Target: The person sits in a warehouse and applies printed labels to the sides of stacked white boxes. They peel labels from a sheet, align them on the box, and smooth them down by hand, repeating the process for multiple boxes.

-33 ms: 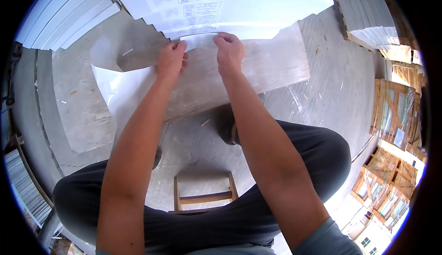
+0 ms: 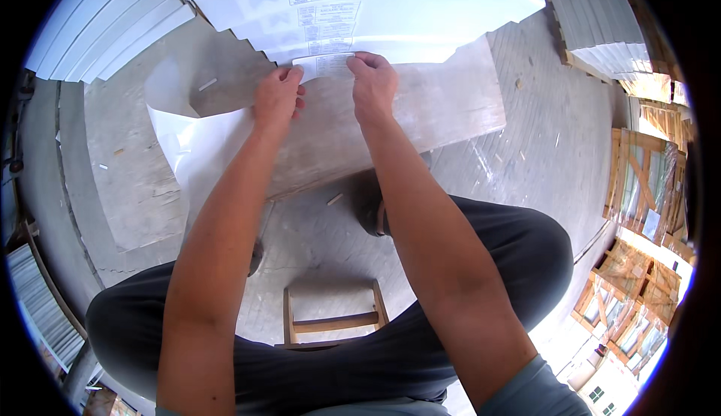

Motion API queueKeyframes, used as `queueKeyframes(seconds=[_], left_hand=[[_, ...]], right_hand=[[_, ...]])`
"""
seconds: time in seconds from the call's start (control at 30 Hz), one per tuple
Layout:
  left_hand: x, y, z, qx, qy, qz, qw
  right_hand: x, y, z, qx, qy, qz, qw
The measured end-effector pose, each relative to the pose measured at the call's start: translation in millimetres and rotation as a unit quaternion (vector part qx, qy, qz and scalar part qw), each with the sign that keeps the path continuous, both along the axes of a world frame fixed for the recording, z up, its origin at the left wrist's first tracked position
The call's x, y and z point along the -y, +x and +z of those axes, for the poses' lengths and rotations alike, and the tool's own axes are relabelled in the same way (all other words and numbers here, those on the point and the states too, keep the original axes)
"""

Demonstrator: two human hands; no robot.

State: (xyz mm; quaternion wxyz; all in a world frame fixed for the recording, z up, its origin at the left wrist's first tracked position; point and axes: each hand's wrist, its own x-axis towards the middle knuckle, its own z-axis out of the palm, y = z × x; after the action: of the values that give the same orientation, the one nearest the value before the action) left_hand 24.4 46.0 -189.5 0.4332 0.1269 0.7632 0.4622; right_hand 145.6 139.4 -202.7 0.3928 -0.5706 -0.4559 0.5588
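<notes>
My left hand [image 2: 278, 97] and my right hand [image 2: 373, 82] are side by side, and each pinches an end of a small white printed label [image 2: 324, 64]. The label sits at the near edge of a fanned stack of white panels [image 2: 435, 10] that carry similar printed labels. Under my hands lies a long grey stone slab [image 2: 435, 112]. A curled white sheet [image 2: 184, 142] lies over the slab's left end, beside my left forearm.
A small wooden stool [image 2: 330, 318] stands between my knees on the grey paved floor [image 2: 541, 146]. White slabs [image 2: 98, 25] are stacked at the upper left and grey tiles [image 2: 597, 29] at the upper right. Wooden crates [image 2: 646, 183] line the right side.
</notes>
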Motion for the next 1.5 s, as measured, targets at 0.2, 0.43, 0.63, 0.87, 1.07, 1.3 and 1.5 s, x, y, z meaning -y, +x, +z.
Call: queueKeyframes(seconds=[0.2, 0.43, 0.63, 0.87, 1.07, 1.3, 1.5], left_hand=[[0, -5, -3, -0.007, 0.017, 0.014, 1.0], [-6, -4, 4, -0.036, 0.004, 0.006, 0.999], [-11, -2, -3, -0.073, -0.012, 0.02, 0.997], [-15, 1, -19, -0.26, -0.099, -0.006, 0.961], [3, -15, -35, -0.233, -0.236, -0.081, 0.94], [5, 7, -35, -0.242, 0.085, -0.114, 0.96], [-7, -19, -20, -0.238, 0.017, -0.131, 0.962]], right_hand=[[2, -9, 9, -0.019, -0.009, -0.013, 1.0], [-1, -16, -1, -0.013, 0.038, -0.016, 0.999], [3, -21, -3, 0.017, 0.081, -0.026, 0.996], [8, -14, 6, 0.257, 0.022, -0.017, 0.966], [19, -3, 1, 0.258, 0.006, 0.032, 0.966], [6, -17, -8, 0.068, 0.033, 0.221, 0.972], [-22, 15, -42, 0.143, 0.01, 0.118, 0.983]])
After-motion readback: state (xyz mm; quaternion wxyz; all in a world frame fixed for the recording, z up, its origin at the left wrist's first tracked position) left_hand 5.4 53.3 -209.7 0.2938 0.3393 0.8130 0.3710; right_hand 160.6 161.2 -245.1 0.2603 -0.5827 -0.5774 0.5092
